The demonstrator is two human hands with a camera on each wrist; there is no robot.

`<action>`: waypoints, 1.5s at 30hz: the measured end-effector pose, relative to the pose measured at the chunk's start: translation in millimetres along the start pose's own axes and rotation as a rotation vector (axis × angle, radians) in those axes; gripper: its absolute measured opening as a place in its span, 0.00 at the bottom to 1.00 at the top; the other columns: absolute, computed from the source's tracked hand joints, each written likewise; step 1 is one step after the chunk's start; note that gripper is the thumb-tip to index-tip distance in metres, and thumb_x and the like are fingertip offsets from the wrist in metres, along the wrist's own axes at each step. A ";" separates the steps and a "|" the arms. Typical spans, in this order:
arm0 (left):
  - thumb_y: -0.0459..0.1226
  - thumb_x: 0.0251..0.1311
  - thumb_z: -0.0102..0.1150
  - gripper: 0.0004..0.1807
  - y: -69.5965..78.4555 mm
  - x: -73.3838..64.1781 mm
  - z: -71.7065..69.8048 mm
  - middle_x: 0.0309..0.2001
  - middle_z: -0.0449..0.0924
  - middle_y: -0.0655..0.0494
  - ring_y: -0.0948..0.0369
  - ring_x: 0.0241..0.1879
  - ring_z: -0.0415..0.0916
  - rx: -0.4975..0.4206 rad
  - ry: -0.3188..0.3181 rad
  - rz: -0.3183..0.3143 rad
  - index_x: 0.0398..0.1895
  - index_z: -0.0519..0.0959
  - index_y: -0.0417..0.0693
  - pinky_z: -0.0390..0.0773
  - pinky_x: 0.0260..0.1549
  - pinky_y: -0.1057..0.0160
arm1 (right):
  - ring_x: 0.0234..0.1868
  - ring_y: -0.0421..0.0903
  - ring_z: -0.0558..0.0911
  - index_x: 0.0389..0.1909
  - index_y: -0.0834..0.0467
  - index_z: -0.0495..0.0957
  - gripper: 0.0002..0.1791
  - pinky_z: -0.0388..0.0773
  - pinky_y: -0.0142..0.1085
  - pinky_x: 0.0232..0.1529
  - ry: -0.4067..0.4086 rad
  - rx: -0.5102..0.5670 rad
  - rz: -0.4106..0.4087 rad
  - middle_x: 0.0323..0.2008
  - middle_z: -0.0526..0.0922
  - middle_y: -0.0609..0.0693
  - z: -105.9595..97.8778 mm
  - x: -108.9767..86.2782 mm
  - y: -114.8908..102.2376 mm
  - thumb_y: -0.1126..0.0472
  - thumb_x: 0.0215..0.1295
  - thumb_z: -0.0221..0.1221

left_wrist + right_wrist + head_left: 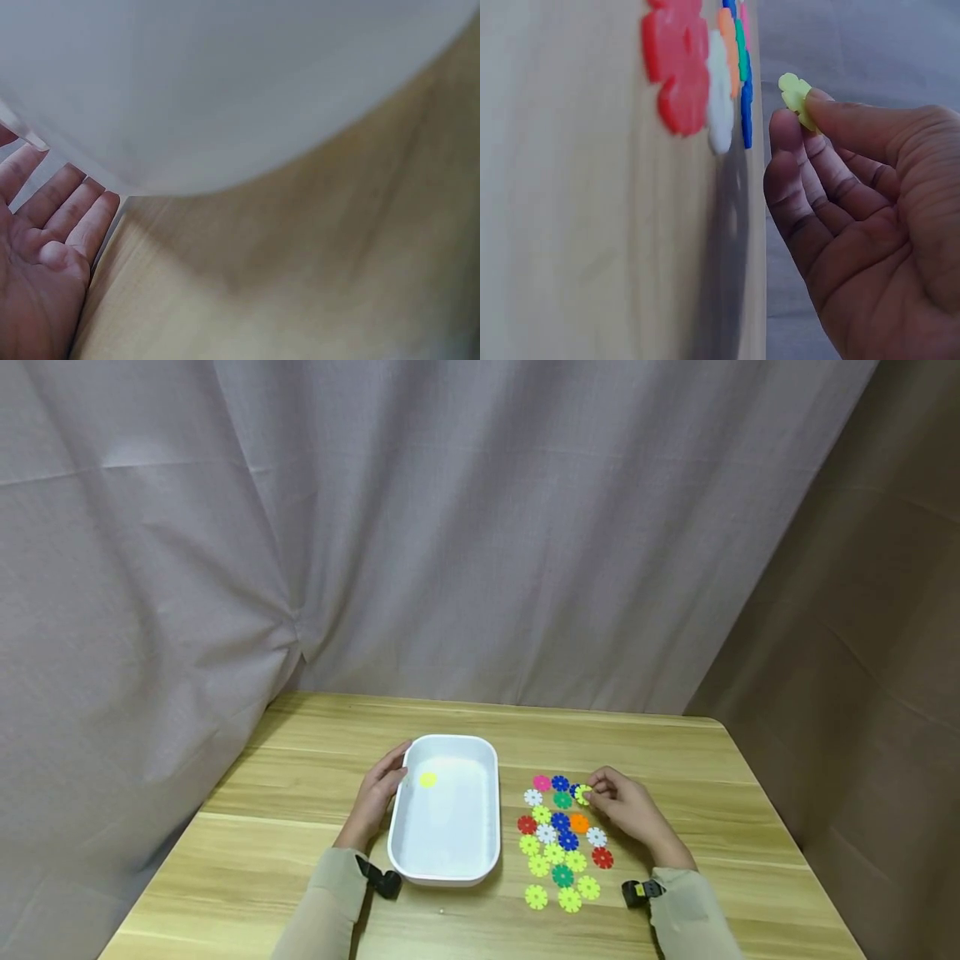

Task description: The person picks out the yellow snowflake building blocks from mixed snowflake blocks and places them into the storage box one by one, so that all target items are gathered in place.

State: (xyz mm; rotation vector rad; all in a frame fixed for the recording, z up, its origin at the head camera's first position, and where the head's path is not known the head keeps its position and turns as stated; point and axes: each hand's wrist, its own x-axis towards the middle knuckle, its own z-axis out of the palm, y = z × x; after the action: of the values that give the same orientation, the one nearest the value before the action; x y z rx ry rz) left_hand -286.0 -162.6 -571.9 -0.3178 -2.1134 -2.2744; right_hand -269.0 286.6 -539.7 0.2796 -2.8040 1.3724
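My right hand [626,806] pinches a yellow-green, notched flower-shaped plastic disc [798,100] between thumb and fingertips. In the right wrist view the disc is raised beside the tabletop pieces. On the left, my left hand [378,793] lies along the outer wall of a white rectangular tray [444,874], its fingers fairly straight at the rim. The left wrist view shows that palm [37,300] uncovered beneath the tray's side. A yellow disc [427,780] lies inside the tray, toward its far left corner.
Right of the tray, several flat notched discs lie spread on the wooden table [600,727], including a red disc [602,857], an orange disc [579,823], a green disc [562,876] and a pink disc [542,783]. Grey curtains [480,527] hang behind the table.
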 end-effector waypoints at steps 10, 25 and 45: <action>0.36 0.72 0.49 0.27 1.7 0.0 1.6 0.71 0.68 0.46 0.48 0.71 0.64 0.002 0.010 -0.006 0.74 0.68 0.51 0.66 0.68 0.49 | 0.34 0.48 0.82 0.45 0.60 0.77 0.09 0.81 0.33 0.32 -0.018 0.011 -0.097 0.36 0.82 0.51 -1.9 10.0 -14.3 0.63 0.68 0.64; 0.37 0.70 0.51 0.26 0.1 0.6 1.8 0.69 0.71 0.51 0.51 0.69 0.66 0.016 0.037 -0.019 0.72 0.71 0.57 0.67 0.67 0.50 | 0.36 0.45 0.80 0.44 0.58 0.77 0.07 0.81 0.33 0.36 -0.067 -0.003 -0.175 0.35 0.82 0.49 10.5 37.4 -53.5 0.64 0.68 0.64; 0.38 0.71 0.51 0.26 -1.3 0.1 1.6 0.70 0.70 0.48 0.50 0.70 0.65 0.014 0.032 -0.015 0.72 0.70 0.54 0.69 0.66 0.52 | 0.33 0.48 0.81 0.44 0.54 0.79 0.04 0.80 0.35 0.30 -0.236 0.036 -0.257 0.34 0.82 0.47 60.0 66.0 -106.9 0.63 0.71 0.60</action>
State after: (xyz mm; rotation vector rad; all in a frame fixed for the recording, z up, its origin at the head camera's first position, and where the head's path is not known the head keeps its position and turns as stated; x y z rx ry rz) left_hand -286.0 -160.9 -573.0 -0.2644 -2.1231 -2.2553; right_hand -312.3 165.0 -487.5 0.8215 -2.7929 1.4134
